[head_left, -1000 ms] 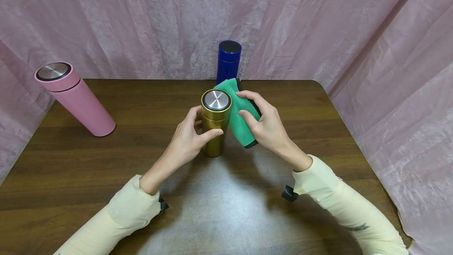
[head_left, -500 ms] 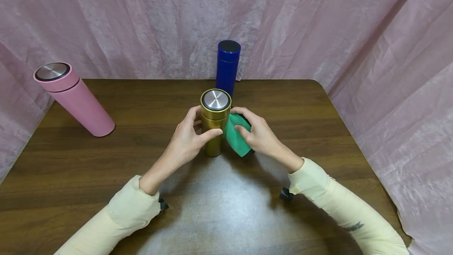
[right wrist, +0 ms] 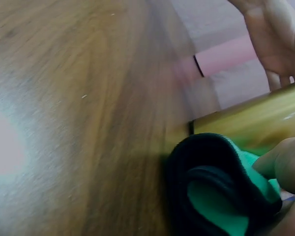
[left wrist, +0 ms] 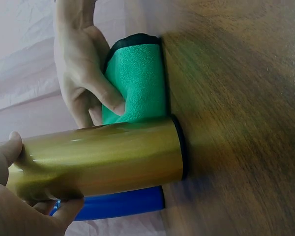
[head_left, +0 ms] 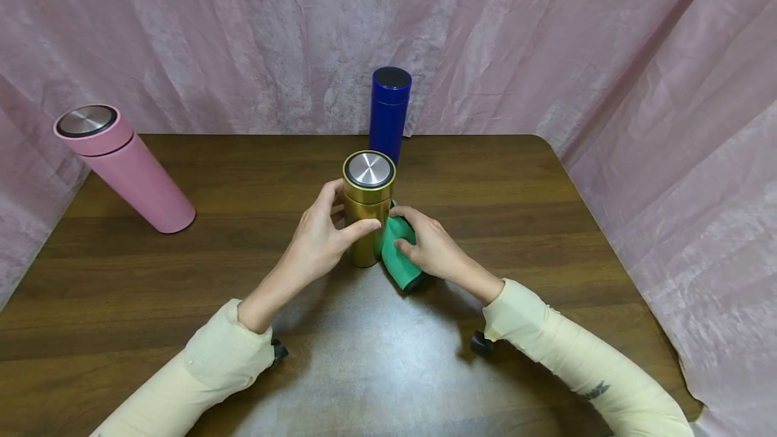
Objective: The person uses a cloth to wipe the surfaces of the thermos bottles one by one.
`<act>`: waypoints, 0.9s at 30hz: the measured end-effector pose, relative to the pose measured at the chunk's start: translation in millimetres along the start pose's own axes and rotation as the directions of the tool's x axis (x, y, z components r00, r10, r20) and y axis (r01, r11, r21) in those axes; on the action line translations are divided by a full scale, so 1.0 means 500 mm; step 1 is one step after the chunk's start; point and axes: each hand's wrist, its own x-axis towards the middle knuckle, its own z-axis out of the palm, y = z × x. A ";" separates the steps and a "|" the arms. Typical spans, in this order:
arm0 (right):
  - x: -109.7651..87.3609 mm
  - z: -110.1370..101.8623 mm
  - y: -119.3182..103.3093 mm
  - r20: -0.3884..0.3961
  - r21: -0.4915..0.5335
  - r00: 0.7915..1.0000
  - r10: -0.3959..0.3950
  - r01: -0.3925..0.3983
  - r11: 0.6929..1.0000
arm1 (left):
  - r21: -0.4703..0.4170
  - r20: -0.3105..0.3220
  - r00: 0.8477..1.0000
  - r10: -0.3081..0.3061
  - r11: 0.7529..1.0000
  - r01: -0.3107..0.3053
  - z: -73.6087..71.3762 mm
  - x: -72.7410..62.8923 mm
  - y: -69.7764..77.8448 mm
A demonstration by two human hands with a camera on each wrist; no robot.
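A gold bottle (head_left: 366, 211) with a silver-topped lid stands upright on the table. My left hand (head_left: 322, 235) grips it round the upper body, thumb in front and fingers behind. On the bottle's right side my right hand (head_left: 431, 245) pinches a folded green cloth (head_left: 400, 261) with black edging, held against the lower body. The left wrist view shows the cloth (left wrist: 137, 81) touching the gold bottle (left wrist: 103, 157) close to its base, under the right thumb. In the right wrist view the black-edged fold of the cloth (right wrist: 209, 162) is nearest.
Behind the gold bottle stands a blue bottle (head_left: 388, 117), its lower part partly hidden. A pink bottle (head_left: 142, 181) stands at the left of the brown wooden table (head_left: 255, 174). A pink curtain (head_left: 273, 39) hangs behind the table and along its right side.
My right hand has slid the green cloth down the gold bottle's right side, from near the lid to near the base, uncovering more of the blue bottle. My left hand keeps its hold.
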 end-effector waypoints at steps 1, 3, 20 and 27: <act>0.001 -0.002 -0.002 0.009 -0.008 1.000 0.014 -0.014 1.000 | 0.000 0.001 1.000 0.003 1.000 -0.003 -0.001 0.000 -0.001; 0.003 -0.009 -0.006 0.033 0.002 0.998 0.050 -0.050 0.999 | 0.001 0.004 1.000 0.009 1.000 -0.009 -0.002 0.002 -0.002; -0.030 -0.154 -0.107 -0.062 0.463 0.973 0.224 -0.170 0.870 | 0.036 0.065 0.997 -0.029 0.999 0.027 -0.031 0.040 0.001; -0.037 -0.184 -0.141 -0.349 0.468 0.937 0.015 0.161 0.869 | 0.057 0.070 0.996 -0.059 0.997 0.055 -0.039 0.057 0.001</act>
